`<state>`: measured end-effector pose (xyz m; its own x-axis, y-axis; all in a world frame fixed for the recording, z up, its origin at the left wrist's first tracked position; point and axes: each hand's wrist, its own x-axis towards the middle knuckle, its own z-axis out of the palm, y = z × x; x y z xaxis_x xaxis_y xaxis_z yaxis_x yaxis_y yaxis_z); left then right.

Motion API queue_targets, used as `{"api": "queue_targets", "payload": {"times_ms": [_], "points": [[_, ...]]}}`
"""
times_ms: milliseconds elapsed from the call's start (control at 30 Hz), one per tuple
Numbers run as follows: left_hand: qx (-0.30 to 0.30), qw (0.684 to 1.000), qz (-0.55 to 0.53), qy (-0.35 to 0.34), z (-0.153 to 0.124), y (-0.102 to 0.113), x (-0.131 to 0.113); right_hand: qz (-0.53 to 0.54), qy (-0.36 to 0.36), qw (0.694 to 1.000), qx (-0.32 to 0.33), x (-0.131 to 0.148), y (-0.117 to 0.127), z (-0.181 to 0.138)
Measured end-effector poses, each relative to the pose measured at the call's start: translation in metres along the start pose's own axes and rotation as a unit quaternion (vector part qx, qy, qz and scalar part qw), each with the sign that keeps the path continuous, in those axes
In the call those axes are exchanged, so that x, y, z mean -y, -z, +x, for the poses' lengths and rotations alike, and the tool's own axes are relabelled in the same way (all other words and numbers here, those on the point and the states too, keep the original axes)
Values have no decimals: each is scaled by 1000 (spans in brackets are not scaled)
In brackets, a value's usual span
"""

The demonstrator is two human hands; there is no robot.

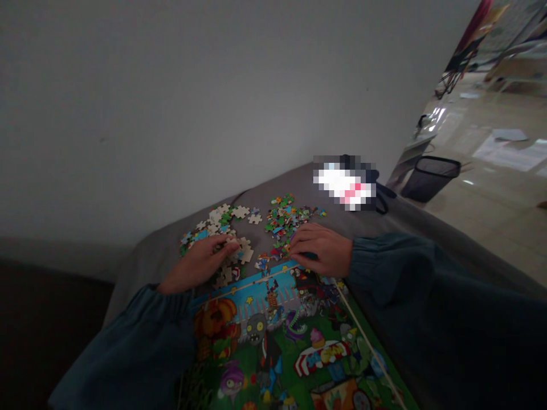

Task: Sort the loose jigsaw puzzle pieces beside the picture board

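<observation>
Puzzle pieces (pixel 226 236) lie in 2 loose heaps on the grey worktop (pixel 299 182) above the picture board (pixel 290 341). The left hand (pixel 200 263) pinches 1 piece; the right hand (pixel 320 247) rests flat, fingers curled, on others. Pieces look light, thin, stiff card, best gripped by their edges.

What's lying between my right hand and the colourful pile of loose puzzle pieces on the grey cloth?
Nothing visible. The right hand rests at the near edge of the colourful pile, fingertips right by its nearest pieces. The left hand lies on the paler pile beside it, clear of that gap.
</observation>
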<state>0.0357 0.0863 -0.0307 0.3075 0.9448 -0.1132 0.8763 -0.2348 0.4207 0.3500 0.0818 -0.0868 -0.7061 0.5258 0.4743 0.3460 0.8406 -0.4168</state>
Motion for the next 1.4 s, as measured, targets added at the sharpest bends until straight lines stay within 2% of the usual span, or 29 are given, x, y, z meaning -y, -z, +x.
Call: {"api": "queue_targets", "payload": {"times_ms": [367, 633, 867, 1167, 1400], "points": [[1, 994, -105, 11, -2, 6, 8, -2, 16, 1000, 1, -1, 2, -1], [-7, 989, -144, 27, -3, 12, 13, -7, 17, 1000, -23, -4, -3, -3], [-1, 985, -166, 45, -6, 17, 14, -3, 18, 1000, 5, -3, 1, -2], [-6, 989, -138, 42, -5, 23, 19, -10, 13, 1000, 3, -2, 1, -2], [-38, 999, -35, 5, 1, 5, 20, -10, 21, 1000, -4, -2, 2, -2]]}}
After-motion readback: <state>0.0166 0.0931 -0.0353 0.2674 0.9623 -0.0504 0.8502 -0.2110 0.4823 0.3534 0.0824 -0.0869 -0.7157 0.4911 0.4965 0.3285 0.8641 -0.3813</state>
